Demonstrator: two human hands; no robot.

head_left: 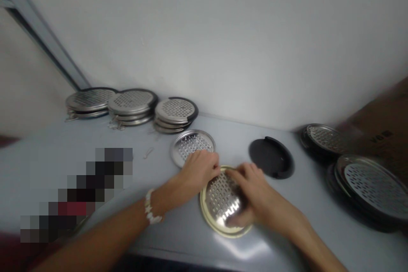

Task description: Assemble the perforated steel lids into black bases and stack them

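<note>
A round metal grater (pixel 223 195) with a pale yellow rim lies near the table's front edge. With fingers curled, my left hand (pixel 202 165) grips its upper left rim. My right hand (pixel 253 191) clasps its right side, thumb near the top and fingers reaching around the lower right. Partly covered by my left hand, a second grater disc (pixel 191 142) lies just behind. To the right of my hands rests a black round holder (pixel 269 157) with a raised lip.
Along the wall stand three stacks of round graters with black holders: left (pixel 92 100), middle (pixel 132 104) and right (pixel 176 112). More graters (pixel 376 187) sit at the far right beside a cardboard box (pixel 382 136). A small wire hook (pixel 148 152) lies on the grey table (pixel 165 238).
</note>
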